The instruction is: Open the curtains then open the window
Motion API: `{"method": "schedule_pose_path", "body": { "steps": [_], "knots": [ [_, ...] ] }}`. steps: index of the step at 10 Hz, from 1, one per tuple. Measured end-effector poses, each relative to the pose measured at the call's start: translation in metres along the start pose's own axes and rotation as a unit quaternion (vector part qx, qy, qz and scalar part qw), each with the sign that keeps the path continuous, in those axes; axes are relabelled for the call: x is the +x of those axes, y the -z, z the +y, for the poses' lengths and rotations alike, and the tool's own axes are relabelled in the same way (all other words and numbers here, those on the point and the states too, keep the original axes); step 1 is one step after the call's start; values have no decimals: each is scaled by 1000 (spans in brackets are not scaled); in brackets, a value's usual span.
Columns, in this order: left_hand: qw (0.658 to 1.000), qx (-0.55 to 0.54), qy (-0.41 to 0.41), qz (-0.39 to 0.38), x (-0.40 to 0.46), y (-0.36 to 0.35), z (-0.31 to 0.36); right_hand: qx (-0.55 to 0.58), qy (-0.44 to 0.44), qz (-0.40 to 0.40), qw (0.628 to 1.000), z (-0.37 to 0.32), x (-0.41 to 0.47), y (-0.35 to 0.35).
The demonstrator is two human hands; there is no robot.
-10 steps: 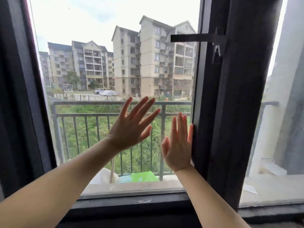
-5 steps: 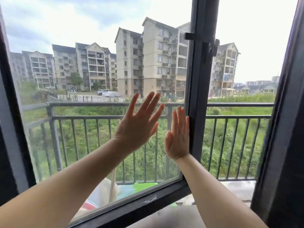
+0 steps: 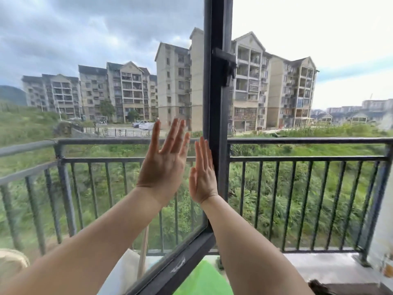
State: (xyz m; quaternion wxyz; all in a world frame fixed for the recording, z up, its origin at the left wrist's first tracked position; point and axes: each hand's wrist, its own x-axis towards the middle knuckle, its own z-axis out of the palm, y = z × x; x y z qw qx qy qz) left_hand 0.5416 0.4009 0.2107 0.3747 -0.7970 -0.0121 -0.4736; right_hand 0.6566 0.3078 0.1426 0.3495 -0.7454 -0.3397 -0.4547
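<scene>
The window sash (image 3: pixel 217 103) has a dark metal frame and stands swung outward over the balcony. My left hand (image 3: pixel 164 160) lies flat on the glass pane (image 3: pixel 95 92), fingers spread. My right hand (image 3: pixel 203 177) presses flat against the pane right beside the sash's vertical edge, fingers together. The window handle (image 3: pixel 226 58) sticks out sideways from the frame above my hands. No curtain is in view.
A dark metal balcony railing (image 3: pixel 297 158) runs across beyond the window. A green object (image 3: pixel 204 277) and a wooden stick (image 3: pixel 143 250) lie below on the balcony floor (image 3: pixel 319 267). Apartment blocks and grass lie beyond.
The sash has swung further outward under both hands, widening the gap on the right. The dark inner frame on the right has left the view. Both arms have stretched forward.
</scene>
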Motion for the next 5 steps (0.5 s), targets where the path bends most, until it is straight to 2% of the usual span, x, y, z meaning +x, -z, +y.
{"method": "schedule_pose_path", "body": {
  "steps": [2, 3, 4, 5],
  "knots": [
    [998, -26, 5, -62, 3, 7, 1, -11, -48, -53, 997, -13, -4, 22],
    [982, -128, 10, -137, -4, 33, -4, -1, -147, -155, 977, -39, -10, 49],
    [927, -328, 76, -167, -26, 78, -11, 17, -203, -237, 950, -92, -21, 85],
    [840, -500, 134, -163, -75, 129, -26, 28, -201, -346, 916, -150, -47, 143]
  ]
}}
